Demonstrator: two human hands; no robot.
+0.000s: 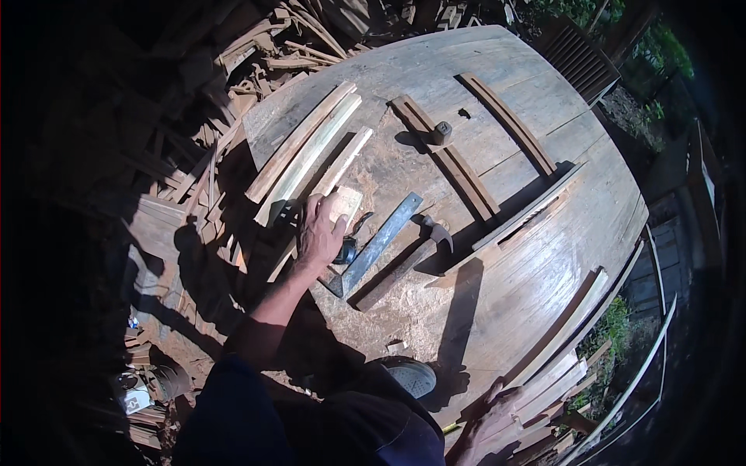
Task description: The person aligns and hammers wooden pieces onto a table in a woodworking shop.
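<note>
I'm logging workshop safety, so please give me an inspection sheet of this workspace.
Surface: planked wooden tabletop, sunlit, pale dust toward the near side.
Job's things: hammer and metal-bladed square side by side; pale wood block nearby.
Clutter: small squarish block at a grooved strip; loose wood chip.
Hands: left hand at the pale wood block; right hand beside pale strips, contact unclear.
Cables: none certain; a dark curved piece near the square is unidentifiable.
Surroundings: heaped offcuts at left, greenery at right.
</note>
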